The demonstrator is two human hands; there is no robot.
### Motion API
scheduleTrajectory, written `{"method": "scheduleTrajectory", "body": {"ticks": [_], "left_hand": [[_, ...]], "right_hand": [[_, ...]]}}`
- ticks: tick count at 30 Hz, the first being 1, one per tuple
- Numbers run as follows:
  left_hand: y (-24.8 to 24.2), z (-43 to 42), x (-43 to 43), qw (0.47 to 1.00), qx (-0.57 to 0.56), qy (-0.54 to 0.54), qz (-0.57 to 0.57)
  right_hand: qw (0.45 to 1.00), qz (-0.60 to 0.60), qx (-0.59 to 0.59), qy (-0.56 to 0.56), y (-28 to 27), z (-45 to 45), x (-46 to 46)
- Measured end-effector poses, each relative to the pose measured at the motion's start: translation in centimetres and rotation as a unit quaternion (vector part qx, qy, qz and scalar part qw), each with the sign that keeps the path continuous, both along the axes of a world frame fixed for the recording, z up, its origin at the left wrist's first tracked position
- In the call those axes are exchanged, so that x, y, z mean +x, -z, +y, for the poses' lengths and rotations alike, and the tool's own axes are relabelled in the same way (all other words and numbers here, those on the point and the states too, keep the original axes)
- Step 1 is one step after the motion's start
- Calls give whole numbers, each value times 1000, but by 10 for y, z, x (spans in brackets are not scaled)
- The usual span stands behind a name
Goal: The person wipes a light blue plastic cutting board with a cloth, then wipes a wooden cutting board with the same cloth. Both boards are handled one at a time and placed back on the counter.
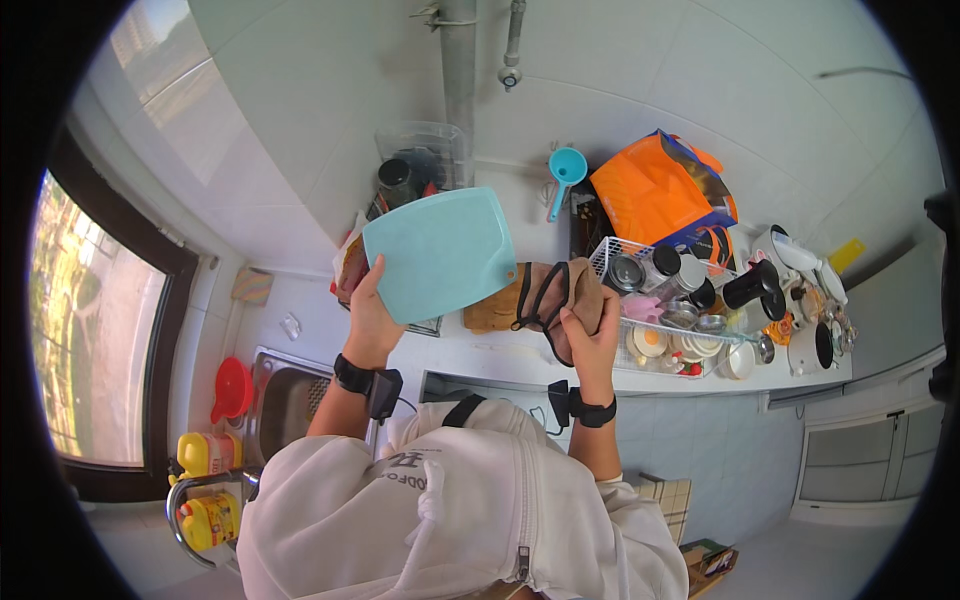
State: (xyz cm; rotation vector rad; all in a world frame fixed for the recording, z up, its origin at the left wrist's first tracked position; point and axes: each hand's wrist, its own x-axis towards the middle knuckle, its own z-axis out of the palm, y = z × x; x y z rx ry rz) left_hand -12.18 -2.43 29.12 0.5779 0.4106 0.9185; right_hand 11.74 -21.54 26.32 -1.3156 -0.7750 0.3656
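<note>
My left hand (373,313) grips the lower left edge of a light blue plastic cutting board (442,251), held up above the counter. In my right hand (592,337) is a bunched brown cloth with black edging (574,300), pinched between thumb and fingers close to the board's right side. Behind the two, a wooden board (491,307) lies on the white counter, partly hidden by the cutting board and the cloth. Both of my wrists wear black straps with small boxes.
A white wire basket (675,330) of jars and bowls stands right, an orange bag (660,191) behind it. A blue funnel (567,166) hangs on the wall. Left are a steel sink (281,420), a red plastic scoop or funnel (233,388) and yellow bottles (210,520).
</note>
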Motion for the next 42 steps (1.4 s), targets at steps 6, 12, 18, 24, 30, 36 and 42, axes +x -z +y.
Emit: {"method": "scheduleTrajectory", "body": {"ticks": [6,12,18,24,30,36,42], "left_hand": [[9,-7,6,997,-46,63,6],[15,-17,11,985,-64,154,-40],[15,-26,16,984,-41,168,-29],[14,-33,22,985,-29,164,-35],[10,-44,26,989,2,146,-8],[10,-47,28,989,20,150,1],[14,-46,28,985,33,166,14]], "right_hand": [[996,50,31,-65,-13,-1,-2],[999,-44,15,-7,-9,16,-9],[919,-340,-80,181,-8,22,-16],[905,-364,-144,167,-9,24,-25],[909,-361,-156,138,0,30,-32],[924,-329,-150,125,12,32,-27],[942,-294,-126,102,12,32,-29]]}}
